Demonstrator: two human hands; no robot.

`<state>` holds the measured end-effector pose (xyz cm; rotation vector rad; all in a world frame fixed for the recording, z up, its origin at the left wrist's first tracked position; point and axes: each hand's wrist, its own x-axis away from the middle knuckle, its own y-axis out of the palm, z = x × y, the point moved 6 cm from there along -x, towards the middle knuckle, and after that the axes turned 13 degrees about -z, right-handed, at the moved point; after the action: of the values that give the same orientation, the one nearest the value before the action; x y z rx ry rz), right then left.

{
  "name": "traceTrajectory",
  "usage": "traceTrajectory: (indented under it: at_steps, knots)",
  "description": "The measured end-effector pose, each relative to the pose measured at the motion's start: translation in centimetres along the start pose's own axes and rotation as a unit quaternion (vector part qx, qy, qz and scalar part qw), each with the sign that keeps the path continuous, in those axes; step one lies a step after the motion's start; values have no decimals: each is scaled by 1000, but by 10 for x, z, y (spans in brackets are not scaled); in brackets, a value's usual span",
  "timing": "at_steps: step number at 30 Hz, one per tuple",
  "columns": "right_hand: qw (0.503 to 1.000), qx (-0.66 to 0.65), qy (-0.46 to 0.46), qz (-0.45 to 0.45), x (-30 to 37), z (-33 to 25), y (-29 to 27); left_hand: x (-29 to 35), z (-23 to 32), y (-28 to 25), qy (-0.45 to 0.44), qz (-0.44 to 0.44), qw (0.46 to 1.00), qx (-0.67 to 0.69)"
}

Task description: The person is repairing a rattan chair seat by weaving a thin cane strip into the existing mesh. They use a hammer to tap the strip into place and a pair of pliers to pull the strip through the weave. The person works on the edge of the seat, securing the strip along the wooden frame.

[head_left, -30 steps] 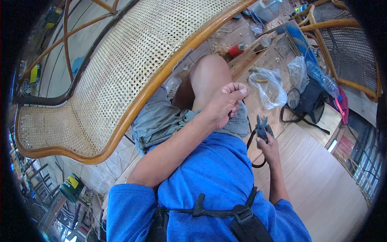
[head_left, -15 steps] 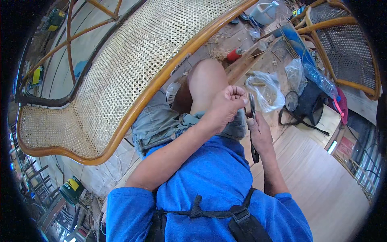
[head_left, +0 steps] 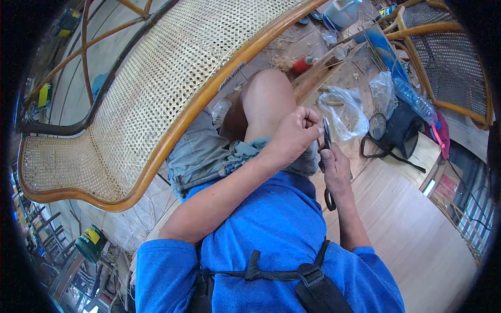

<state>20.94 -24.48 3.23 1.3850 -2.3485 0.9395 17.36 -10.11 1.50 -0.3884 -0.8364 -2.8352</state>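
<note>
My right hand (head_left: 336,167) is closed round a pair of scissors with black handles (head_left: 329,200). Their blades point away from me, up past my thumb. Just left of the blades, my left hand (head_left: 296,131) has its thumb and fingertips pinched together. Whatever lies in that pinch is too small to make out. Both hands are over my lap, close to my bent knee. A woven cane panel in a curved brown wooden frame (head_left: 172,122) leans across the left side, apart from both hands.
Right of my hands lie a clear plastic bag (head_left: 348,117), a plastic bottle (head_left: 415,99) and a black bag (head_left: 399,130). A red bottle (head_left: 301,65) lies beyond my knee. At the far right stands a cane-backed chair (head_left: 443,62). A dark green can (head_left: 90,243) sits lower left.
The scissors have turned slightly in my right hand, with the blades and handle loops more visible. My left hand stays pinched near the blades. The view has shifted a little.
</note>
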Motion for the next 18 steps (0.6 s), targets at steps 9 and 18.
traceTrajectory:
  at_steps: [9, 18]
  knots:
    - [937, 320, -19, 138, 0, 86, 1, 3, 5, -12, 50, 18, 993, -108]
    - [969, -219, -116, -8, -66, -62, 1, 31, 57, -33, 88, 87, 938, -324]
